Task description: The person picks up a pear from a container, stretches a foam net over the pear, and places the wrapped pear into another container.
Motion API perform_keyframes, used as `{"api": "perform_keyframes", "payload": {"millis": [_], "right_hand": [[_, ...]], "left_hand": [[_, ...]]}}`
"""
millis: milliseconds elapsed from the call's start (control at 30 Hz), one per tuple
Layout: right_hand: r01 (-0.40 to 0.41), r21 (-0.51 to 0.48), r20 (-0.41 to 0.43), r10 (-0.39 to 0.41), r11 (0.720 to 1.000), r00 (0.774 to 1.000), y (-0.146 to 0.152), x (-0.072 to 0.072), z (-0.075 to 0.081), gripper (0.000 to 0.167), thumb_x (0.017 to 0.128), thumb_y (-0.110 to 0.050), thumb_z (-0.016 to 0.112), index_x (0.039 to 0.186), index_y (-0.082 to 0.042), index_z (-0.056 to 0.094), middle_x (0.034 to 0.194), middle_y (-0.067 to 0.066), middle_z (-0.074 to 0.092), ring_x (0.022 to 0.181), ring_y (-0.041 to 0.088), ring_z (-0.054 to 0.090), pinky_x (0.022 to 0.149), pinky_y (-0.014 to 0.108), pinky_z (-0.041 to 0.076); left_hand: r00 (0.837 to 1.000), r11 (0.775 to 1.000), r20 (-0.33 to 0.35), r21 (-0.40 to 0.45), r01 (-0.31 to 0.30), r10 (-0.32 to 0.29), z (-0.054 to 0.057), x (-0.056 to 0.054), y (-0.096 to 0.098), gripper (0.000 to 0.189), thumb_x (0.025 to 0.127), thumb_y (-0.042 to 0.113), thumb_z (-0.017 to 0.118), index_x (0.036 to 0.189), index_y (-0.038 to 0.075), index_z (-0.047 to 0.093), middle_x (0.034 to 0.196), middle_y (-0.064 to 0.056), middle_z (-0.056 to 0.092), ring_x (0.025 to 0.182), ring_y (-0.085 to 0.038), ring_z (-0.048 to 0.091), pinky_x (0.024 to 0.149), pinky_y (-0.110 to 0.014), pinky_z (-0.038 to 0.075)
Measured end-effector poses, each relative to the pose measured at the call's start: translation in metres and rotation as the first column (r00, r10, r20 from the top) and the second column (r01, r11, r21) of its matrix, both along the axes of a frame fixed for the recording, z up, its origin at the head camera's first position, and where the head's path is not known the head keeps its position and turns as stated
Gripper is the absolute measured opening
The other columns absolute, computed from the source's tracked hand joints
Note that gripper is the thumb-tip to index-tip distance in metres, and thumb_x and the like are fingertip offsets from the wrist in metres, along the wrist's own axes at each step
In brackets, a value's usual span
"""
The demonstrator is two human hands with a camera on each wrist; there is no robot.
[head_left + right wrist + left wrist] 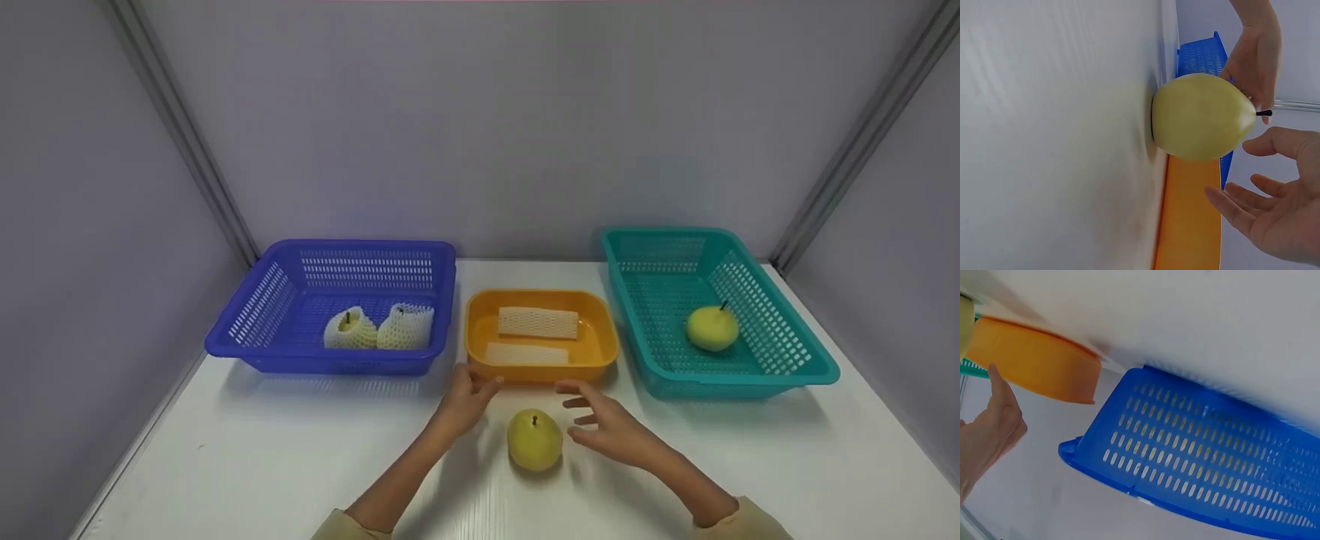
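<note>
A yellow-green pear (535,441) with a dark stem stands upright on the white table. My right hand (611,431) is just to its right, fingers spread and slightly bent, apart from the pear in the right wrist view. At the front left corner of the orange container (541,373) is my left hand (463,401), its fingers loosely extended; whether they touch the rim I cannot tell. Inside that container lie two white foam net sleeves, one sleeve (538,322) behind the other sleeve (526,353).
On the left, a blue basket (330,363) holds two pears in foam nets, a left netted pear (351,330) and a right one. The teal basket (731,384) on the right contains a bare pear (712,328). Grey walls (525,135) enclose the table's back and sides.
</note>
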State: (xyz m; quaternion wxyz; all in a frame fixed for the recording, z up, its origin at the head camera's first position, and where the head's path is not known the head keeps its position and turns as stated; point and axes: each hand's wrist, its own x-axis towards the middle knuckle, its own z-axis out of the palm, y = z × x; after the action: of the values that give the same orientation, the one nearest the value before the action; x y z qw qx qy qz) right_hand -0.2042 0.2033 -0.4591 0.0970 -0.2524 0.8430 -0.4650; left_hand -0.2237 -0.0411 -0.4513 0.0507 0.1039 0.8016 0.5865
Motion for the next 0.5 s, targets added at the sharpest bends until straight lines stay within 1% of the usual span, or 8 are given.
{"api": "perform_keyframes", "payload": {"millis": [67,133,167,267,333,367,400,500], "right_hand": [[0.011,-0.021,-0.017,-0.011,1.000,1.000,0.001,-0.001,0.001,0.052,0.086,0.000,0.057,0.132,0.001,0.035,0.131,0.024,0.040,0.114,0.040,0.044,0.087,0.042,0.045],[0.017,-0.039,-0.029,-0.018,0.999,0.999,0.003,-0.002,0.003,0.051,0.086,-0.001,0.058,0.132,0.002,0.035,0.130,0.024,0.041,0.114,0.041,0.045,0.087,0.040,0.045],[0.022,-0.043,-0.035,-0.024,0.999,0.999,0.004,-0.002,0.003,0.050,0.087,-0.002,0.058,0.131,0.002,0.035,0.130,0.023,0.042,0.113,0.040,0.045,0.086,0.040,0.045],[0.040,-0.062,-0.044,-0.042,0.997,0.998,0.006,-0.003,0.004,0.049,0.087,-0.001,0.058,0.131,0.002,0.036,0.128,0.021,0.043,0.112,0.041,0.045,0.086,0.038,0.046],[0.059,-0.067,-0.052,-0.062,0.996,0.997,0.007,-0.005,0.006,0.049,0.086,0.001,0.057,0.131,0.000,0.037,0.127,0.019,0.045,0.112,0.040,0.046,0.085,0.037,0.046],[0.070,-0.069,-0.054,-0.074,0.995,0.996,0.007,-0.005,0.006,0.049,0.086,0.002,0.057,0.131,-0.001,0.037,0.127,0.017,0.046,0.112,0.039,0.046,0.085,0.036,0.046],[0.081,-0.073,-0.057,-0.086,0.994,0.995,0.006,-0.006,0.007,0.049,0.086,0.003,0.056,0.131,-0.001,0.037,0.127,0.017,0.047,0.113,0.038,0.046,0.085,0.035,0.047],[0.116,-0.089,-0.071,-0.122,0.989,0.990,0.005,-0.009,0.010,0.049,0.085,0.004,0.056,0.131,-0.002,0.039,0.127,0.016,0.048,0.114,0.037,0.045,0.084,0.034,0.047]], "left_hand": [[0.993,0.995,0.115,0.081,-0.052,0.042,-0.004,-0.004,0.000,0.036,0.093,0.021,0.054,0.107,-0.006,0.035,0.095,-0.014,0.043,0.085,-0.025,0.047,0.074,-0.038,0.045],[0.972,0.982,0.223,0.156,-0.106,0.070,-0.016,-0.012,0.001,0.042,0.092,0.022,0.055,0.112,-0.007,0.032,0.100,-0.020,0.043,0.088,-0.030,0.047,0.076,-0.041,0.047],[0.962,0.974,0.263,0.185,-0.127,0.076,-0.026,-0.019,0.001,0.047,0.092,0.023,0.056,0.115,-0.008,0.030,0.104,-0.024,0.043,0.092,-0.033,0.048,0.078,-0.044,0.047],[0.951,0.959,0.294,0.228,-0.166,0.095,-0.070,-0.046,0.000,0.062,0.086,0.033,0.062,0.120,-0.007,0.029,0.120,-0.031,0.037,0.101,-0.037,0.048,0.079,-0.043,0.048],[0.961,0.958,0.258,0.240,-0.160,0.096,-0.099,-0.066,-0.001,0.068,0.084,0.039,0.065,0.119,-0.008,0.029,0.125,-0.035,0.030,0.103,-0.038,0.048,0.078,-0.040,0.048],[0.966,0.957,0.241,0.249,-0.150,0.089,-0.100,-0.067,-0.002,0.069,0.083,0.038,0.065,0.121,-0.007,0.029,0.129,-0.035,0.027,0.107,-0.039,0.047,0.080,-0.040,0.047],[0.966,0.954,0.240,0.256,-0.154,0.091,-0.099,-0.068,-0.001,0.070,0.084,0.038,0.065,0.123,-0.007,0.029,0.132,-0.035,0.024,0.110,-0.040,0.045,0.083,-0.041,0.046],[0.960,0.942,0.267,0.295,-0.159,0.078,-0.065,-0.057,0.001,0.072,0.089,0.032,0.057,0.135,-0.009,0.019,0.141,-0.034,0.011,0.124,-0.043,0.030,0.097,-0.048,0.033]]}}
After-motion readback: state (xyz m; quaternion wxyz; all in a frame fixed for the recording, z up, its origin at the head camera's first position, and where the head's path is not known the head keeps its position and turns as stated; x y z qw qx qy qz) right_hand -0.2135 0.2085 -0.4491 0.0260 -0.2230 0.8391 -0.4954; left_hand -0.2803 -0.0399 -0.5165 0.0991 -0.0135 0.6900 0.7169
